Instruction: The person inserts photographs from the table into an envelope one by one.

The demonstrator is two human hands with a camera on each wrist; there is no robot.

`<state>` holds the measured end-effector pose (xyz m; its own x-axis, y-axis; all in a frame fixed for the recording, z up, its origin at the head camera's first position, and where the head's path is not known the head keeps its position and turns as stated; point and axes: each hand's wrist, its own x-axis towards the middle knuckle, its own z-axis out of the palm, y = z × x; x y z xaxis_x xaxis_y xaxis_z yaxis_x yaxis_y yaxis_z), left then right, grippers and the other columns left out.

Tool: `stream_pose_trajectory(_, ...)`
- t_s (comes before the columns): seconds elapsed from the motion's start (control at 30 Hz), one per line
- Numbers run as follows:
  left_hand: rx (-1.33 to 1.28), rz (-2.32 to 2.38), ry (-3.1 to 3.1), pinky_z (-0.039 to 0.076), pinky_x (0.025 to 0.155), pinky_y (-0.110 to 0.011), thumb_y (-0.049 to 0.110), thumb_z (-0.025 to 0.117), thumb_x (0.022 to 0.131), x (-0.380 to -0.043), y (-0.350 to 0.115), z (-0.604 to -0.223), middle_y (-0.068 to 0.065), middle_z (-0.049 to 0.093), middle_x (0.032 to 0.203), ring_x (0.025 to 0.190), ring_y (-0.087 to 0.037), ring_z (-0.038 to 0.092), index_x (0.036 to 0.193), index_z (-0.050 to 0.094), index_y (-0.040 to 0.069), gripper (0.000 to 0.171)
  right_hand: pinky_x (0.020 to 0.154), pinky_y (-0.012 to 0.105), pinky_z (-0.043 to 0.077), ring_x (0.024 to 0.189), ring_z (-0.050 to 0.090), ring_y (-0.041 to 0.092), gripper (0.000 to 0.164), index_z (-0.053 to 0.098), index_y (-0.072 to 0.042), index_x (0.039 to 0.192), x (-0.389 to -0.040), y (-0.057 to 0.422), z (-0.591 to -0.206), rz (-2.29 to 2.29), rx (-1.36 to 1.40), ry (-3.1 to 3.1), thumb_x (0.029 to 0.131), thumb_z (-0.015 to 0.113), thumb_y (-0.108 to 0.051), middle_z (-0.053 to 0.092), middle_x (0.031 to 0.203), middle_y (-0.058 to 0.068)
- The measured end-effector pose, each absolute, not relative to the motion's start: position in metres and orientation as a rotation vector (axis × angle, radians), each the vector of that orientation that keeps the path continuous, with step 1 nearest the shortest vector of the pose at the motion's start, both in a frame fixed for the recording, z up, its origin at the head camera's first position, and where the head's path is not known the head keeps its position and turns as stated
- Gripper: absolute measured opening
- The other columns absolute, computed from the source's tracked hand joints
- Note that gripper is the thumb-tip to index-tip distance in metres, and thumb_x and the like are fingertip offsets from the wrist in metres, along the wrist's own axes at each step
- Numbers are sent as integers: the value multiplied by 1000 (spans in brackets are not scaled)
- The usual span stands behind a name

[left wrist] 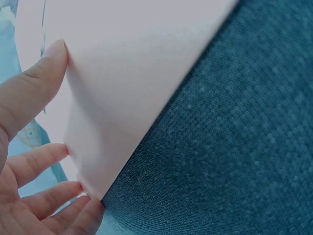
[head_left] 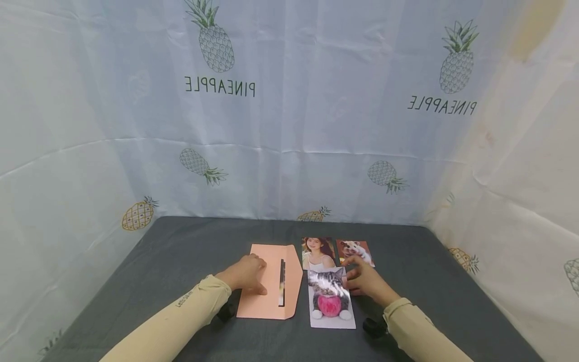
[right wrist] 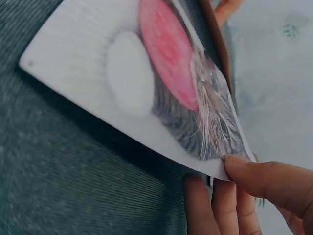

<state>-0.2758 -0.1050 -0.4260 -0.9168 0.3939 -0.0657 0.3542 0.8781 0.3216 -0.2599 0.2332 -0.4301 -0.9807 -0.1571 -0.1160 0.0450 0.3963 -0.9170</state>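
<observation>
Cream sleeves (head_left: 163, 322) sit nearest, below. Left fingers (left wrist: 41, 159) pinch the peach envelope (head_left: 272, 281), bottom middle; right fingers (right wrist: 199, 206) pinch the cat picture (head_left: 330, 304), just right. It seems light, bendy, slippery; hold its edges.

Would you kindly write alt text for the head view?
A person's right hand pinches a cat photo while the left hand holds a peach envelope. Beyond the cat photo, a portrait and another animal photo lie on the dark tabletop.
</observation>
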Motion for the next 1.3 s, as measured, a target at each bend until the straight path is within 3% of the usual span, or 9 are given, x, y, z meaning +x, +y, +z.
stream_pose_trajectory(0.57,577,455,2929,42,104,-48,33,89,67,-277,-105,-427,-18,57,127,123,-37,51,121,62,-1,70,66,37,58,81,63,15,58,44,9,134,-260,244,-408,-1690,-182,2394,84,71,-2,61,102,14)
stream_pose_trajectory(1.07,560,465,2921,42,104,-49,34,89,66,-276,-105,-426,-19,57,128,123,-37,50,121,62,-1,70,80,42,58,96,61,20,58,46,0,139,-266,231,-388,-1782,-92,2400,88,71,-11,55,120,22)
stream_pose_trajectory(1.3,570,477,2919,42,105,-49,33,88,67,-275,-105,-426,-19,56,129,125,-38,49,122,62,-1,70,81,43,57,98,62,19,55,49,-2,139,-273,221,-385,-1722,-120,2464,89,70,-10,60,117,19)
